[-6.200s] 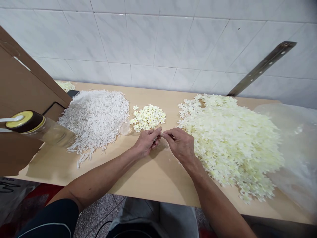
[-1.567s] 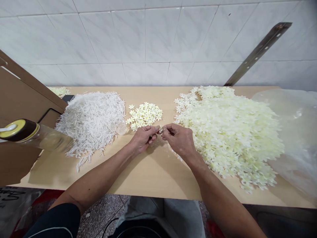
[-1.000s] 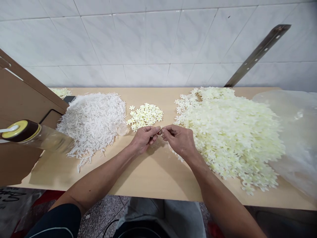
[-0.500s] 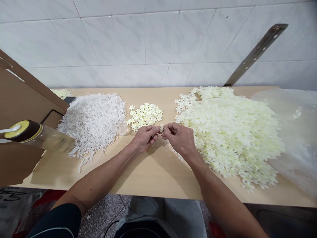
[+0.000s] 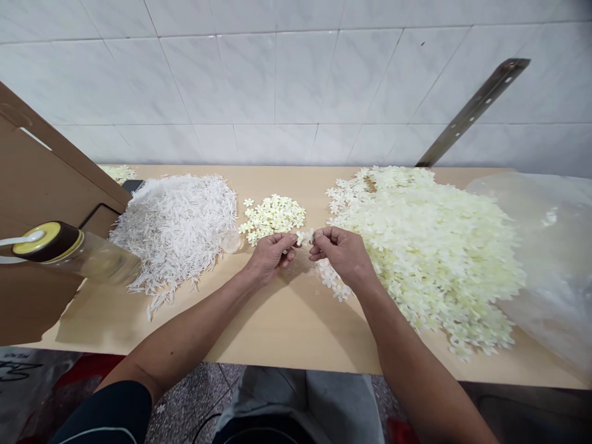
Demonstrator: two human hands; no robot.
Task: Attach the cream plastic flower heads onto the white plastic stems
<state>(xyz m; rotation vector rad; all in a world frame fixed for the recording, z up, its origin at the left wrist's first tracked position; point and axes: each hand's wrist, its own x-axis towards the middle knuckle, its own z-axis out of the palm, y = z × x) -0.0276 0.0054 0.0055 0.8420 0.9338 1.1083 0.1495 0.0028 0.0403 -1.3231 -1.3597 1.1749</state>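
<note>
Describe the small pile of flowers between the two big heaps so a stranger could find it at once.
On the wooden table against the tiled wall, find the heap of white plastic stems on the left and the big heap of cream flowers on the right. The small flower pile lies between them, just beyond the hands. It alone is flat, with yellow flower centres showing.

Cream-yellow flower heap (image 5: 430, 246) | white stem pile (image 5: 178, 222) | tan wooden table (image 5: 287, 320) | white marbled wall tiles (image 5: 277, 74)
</note>
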